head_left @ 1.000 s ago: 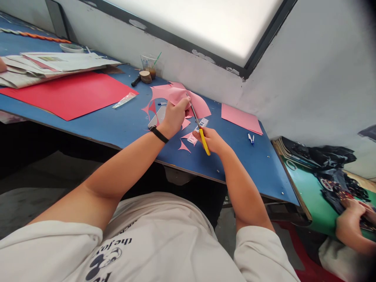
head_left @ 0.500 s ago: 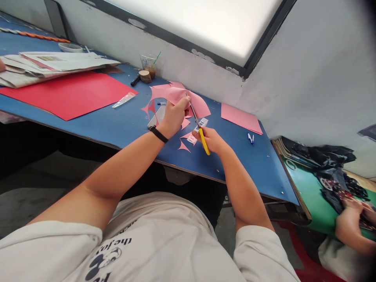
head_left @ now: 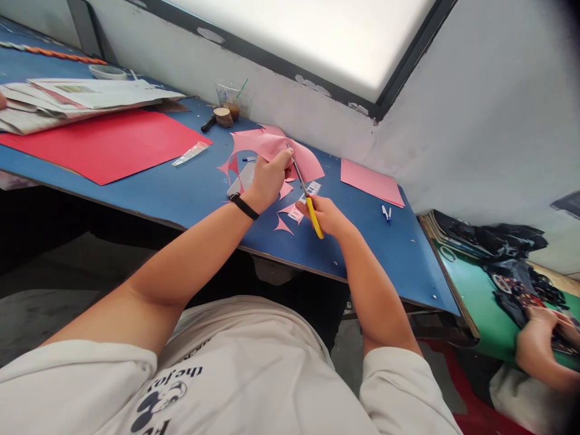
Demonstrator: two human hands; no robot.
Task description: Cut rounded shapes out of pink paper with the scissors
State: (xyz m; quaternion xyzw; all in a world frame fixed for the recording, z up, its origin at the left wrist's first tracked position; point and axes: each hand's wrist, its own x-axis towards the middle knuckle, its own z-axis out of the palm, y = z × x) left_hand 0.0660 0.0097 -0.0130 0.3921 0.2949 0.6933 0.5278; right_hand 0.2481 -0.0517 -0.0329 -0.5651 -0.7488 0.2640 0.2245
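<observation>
My left hand (head_left: 270, 177), with a black band on the wrist, pinches a sheet of pink paper (head_left: 309, 159) that has curved cut-outs along its left side. In my right hand (head_left: 327, 215) are scissors (head_left: 314, 219) with yellow handles. Their blades point up and away, meeting the paper beside my left fingers; how far the blades are apart I cannot tell. Pink offcuts (head_left: 283, 225) lie on the blue table below the hands. A small printed packet (head_left: 310, 192) and a grey flat object (head_left: 245, 179), partly covered, also rest there.
Red paper (head_left: 109, 148) and stacked newspapers (head_left: 77, 99) lie to the left. A plastic cup (head_left: 229, 99) and a wooden-topped tool (head_left: 223, 117) stand near the wall. Pink sheets (head_left: 371, 181) and blue-and-white pens (head_left: 386, 214) lie right. Another person's hands (head_left: 539, 332) work at a green table (head_left: 489, 308).
Almost nothing differs. My hands, the scissors and the pink paper hold nearly the same position; the view has shifted very slightly.
</observation>
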